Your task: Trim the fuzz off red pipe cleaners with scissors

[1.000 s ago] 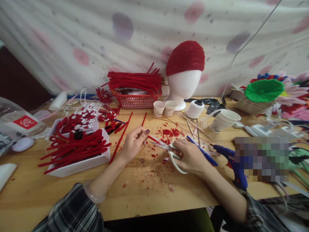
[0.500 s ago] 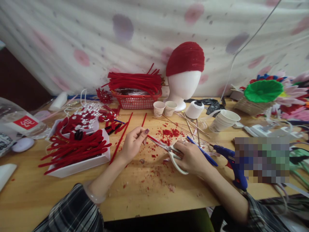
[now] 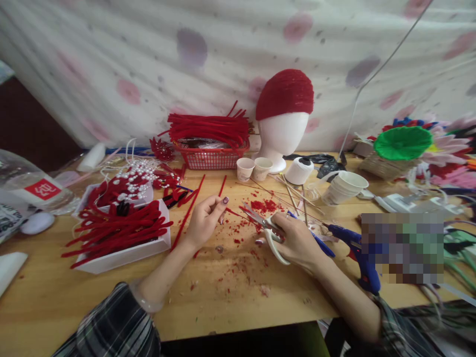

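Pinched between the thumb and fingers of my left hand [image 3: 206, 219] is a thin red strip [image 3: 236, 213], which points right toward the scissors. My right hand [image 3: 295, 239] is closed around the pale handles of the scissors [image 3: 275, 246], their blades pointing up and left at the strip's far end. Whether the blades touch the strip is too small to tell. Red fuzzy clippings [image 3: 265, 205] lie on the wooden table behind and below the blades.
A white box of red fuzzy stems [image 3: 122, 255] stands left, a red basket [image 3: 210, 159] behind. A foam head with a red cap [image 3: 285, 94], paper cups [image 3: 246, 169], a thread spool [image 3: 299, 171] and a blue glue gun [image 3: 368, 270] stand or lie farther right.
The scissor blades have swung upward, away from close along the strip, and more of the strip shows. My left hand has hardly moved and keeps its pinch.
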Demonstrator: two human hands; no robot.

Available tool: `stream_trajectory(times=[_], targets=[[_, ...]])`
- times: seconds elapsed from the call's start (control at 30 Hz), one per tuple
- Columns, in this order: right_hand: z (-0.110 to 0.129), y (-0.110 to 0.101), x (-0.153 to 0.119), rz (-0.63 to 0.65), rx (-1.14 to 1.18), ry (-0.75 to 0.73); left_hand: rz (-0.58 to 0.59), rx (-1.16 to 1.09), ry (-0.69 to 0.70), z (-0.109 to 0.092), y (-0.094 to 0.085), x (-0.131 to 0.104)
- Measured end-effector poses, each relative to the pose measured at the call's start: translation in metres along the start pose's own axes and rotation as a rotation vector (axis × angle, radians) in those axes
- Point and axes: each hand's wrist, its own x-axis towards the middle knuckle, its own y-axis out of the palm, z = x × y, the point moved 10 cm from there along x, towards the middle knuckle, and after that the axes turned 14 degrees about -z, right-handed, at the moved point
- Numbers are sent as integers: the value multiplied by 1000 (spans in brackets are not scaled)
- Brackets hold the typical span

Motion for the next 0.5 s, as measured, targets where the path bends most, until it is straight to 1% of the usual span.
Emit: stream_trajectory(times=[0.07,0.13,0.3,0.4,0.5], targets=[[2,-5,2,-34,-1,-14,-5,8,-12,2,0,0],[5,-6,3,-39,-38,-43,-20,30,-24,3,-1,1],[8,4,0,20,-152,-98,-32,61,-40,4,-2,-1],[9,6,-2,16,-178,-118,-24,72,-56,5,0,-5],[12,5,-3,-5,-198,-153,-21,86,-102,8,2,-8]])
